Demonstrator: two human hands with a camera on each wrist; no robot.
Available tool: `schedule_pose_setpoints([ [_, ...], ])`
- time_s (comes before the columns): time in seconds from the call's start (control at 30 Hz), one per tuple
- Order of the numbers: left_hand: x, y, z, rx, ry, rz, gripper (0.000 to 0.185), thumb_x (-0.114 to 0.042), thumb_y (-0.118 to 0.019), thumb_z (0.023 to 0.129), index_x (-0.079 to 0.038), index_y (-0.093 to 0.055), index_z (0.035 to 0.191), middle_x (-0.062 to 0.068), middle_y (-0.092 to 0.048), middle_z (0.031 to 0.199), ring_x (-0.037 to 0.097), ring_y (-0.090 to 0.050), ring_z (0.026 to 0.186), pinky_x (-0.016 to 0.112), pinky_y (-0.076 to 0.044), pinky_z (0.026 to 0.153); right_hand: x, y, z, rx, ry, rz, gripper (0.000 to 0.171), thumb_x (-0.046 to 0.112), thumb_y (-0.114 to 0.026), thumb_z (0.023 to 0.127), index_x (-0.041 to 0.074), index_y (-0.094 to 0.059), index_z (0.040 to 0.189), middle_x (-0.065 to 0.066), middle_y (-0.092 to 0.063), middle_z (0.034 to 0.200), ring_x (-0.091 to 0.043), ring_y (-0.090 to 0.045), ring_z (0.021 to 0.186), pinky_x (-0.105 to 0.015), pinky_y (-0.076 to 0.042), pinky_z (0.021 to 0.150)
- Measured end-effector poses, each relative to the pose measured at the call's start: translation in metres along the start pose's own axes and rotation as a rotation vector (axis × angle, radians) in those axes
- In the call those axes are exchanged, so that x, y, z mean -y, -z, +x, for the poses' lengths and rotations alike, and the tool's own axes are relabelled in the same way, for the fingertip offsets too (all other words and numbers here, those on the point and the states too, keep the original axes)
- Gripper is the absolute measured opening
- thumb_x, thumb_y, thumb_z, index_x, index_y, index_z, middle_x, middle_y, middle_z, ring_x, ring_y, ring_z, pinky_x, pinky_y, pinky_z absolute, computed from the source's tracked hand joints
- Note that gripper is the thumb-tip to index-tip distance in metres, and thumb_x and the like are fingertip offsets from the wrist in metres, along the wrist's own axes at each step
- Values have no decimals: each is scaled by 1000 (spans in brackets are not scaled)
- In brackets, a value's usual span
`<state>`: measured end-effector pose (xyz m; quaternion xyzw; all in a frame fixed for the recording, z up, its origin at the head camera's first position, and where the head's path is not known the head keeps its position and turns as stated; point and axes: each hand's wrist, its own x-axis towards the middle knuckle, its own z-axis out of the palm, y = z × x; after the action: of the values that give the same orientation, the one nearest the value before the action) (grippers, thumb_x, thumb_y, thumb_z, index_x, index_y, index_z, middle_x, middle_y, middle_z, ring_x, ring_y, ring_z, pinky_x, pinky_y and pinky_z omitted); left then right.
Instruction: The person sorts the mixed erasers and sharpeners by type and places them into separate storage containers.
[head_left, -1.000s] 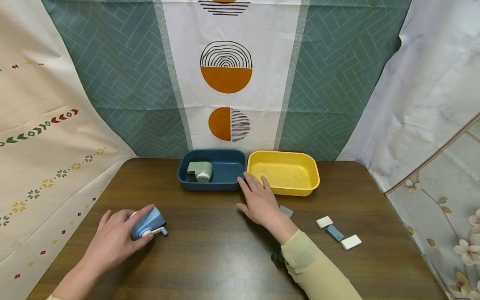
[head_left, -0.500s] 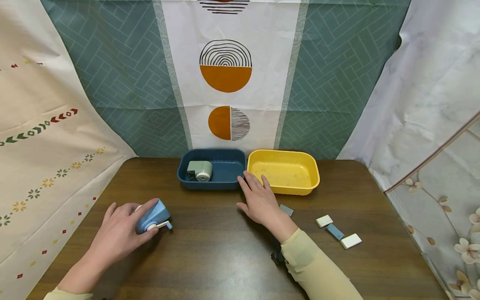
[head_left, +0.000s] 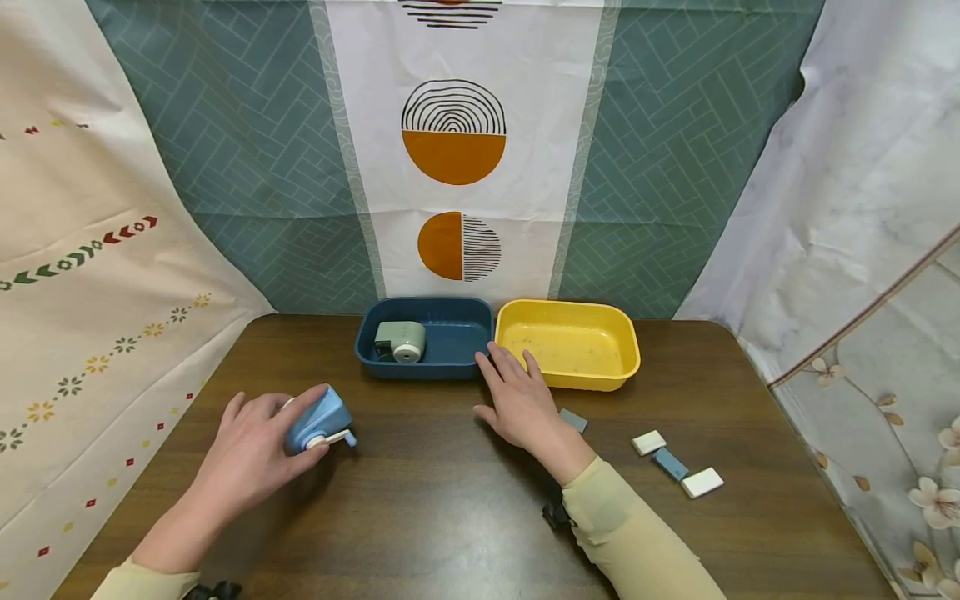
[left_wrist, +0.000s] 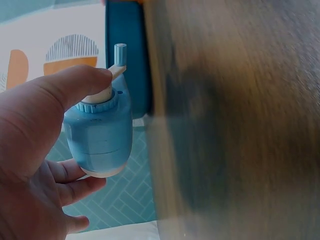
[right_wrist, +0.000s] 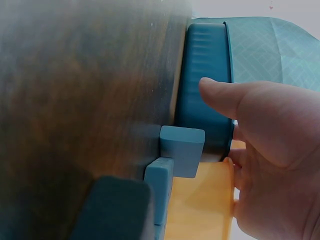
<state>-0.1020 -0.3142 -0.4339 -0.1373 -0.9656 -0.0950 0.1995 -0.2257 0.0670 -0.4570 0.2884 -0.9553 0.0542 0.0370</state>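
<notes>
- Head view: the left hand point(head_left: 251, 450) grips the blue pencil sharpener point(head_left: 318, 419) and has carried it up and to the right since a second ago, closer to the blue tray point(head_left: 424, 367); whether it is clear of the table point(head_left: 435, 500) cannot be told. The right hand point(head_left: 517, 404) has not moved, lying flat with straight fingers, its fingertips at the gap between the blue tray and the yellow tray point(head_left: 567, 382). A green sharpener point(head_left: 400, 342) sits in the blue tray. A grey eraser point(head_left: 573, 421) is partly hidden behind the right wrist; three more erasers point(head_left: 677, 467) lie farther right.
- Left wrist view: blurred table, but the thumb point(left_wrist: 65, 90) shows pressing by the sharpener's crank point(left_wrist: 118, 59), with fingers curled beneath.
- Right wrist view: erasers point(right_wrist: 181, 150) stand close beside the relaxed thumb point(right_wrist: 235, 102), touching nothing.
</notes>
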Motion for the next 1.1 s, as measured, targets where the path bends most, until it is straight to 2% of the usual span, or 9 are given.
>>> schedule_pose_setpoints([
  [0.27, -7, 0, 9, -32, -11, 5, 84, -38, -98, 79, -22, -63, 154, 20, -70, 114, 42, -65, 105, 79, -31, 108, -1, -1, -1, -12, 5, 11, 88, 51, -71, 107, 11, -31, 175, -15, -24, 181, -32, -25, 167, -60, -14, 134],
  [0.57, -19, -2, 25, -14, 11, -17, 83, -38, -97, 81, -23, -62, 155, 23, -70, 119, 45, -65, 110, 82, -29, 112, -3, -3, -2, -15, 4, 17, 88, 49, -72, 107, 10, -32, 175, -15, -25, 181, -33, -26, 166, -61, -14, 134],
  [1.1, -31, -3, 50, -28, -5, -24, 82, -39, -94, 84, -22, -61, 157, 24, -69, 121, 47, -64, 113, 81, -28, 114, -2, 0, 0, -6, 11, 2, 88, 52, -70, 107, 11, -32, 175, -15, -25, 181, -32, -27, 166, -60, -13, 134],
])
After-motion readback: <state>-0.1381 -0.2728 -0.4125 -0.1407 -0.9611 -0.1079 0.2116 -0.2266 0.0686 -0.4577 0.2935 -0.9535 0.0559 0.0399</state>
